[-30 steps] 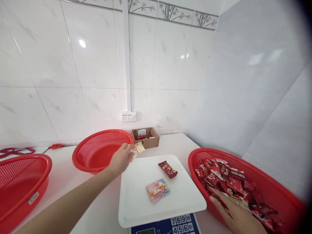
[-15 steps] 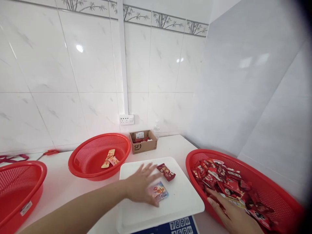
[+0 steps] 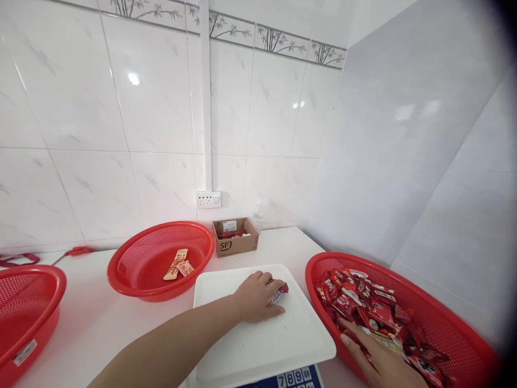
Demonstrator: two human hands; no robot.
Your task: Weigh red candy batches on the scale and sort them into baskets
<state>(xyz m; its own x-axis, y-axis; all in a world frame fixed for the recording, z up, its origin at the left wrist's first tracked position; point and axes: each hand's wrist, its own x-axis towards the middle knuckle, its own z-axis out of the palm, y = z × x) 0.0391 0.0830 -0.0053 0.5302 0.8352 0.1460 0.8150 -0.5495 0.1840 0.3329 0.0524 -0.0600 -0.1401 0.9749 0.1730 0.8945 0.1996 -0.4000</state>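
Clasping packets [image 3: 277, 297], keypad [image 3: 293, 377] reading "789"

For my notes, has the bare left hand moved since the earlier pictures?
Yes, the left hand moved rightward across the white rectangular plastic tray, away from its left edge.

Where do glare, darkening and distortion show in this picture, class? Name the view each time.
Head view: white glare spots on the tiled wall, softer reflections on the grey side wall; head view, upper right: blackened corner; head view, right: the basket of red packets looks stretched towards the edge.
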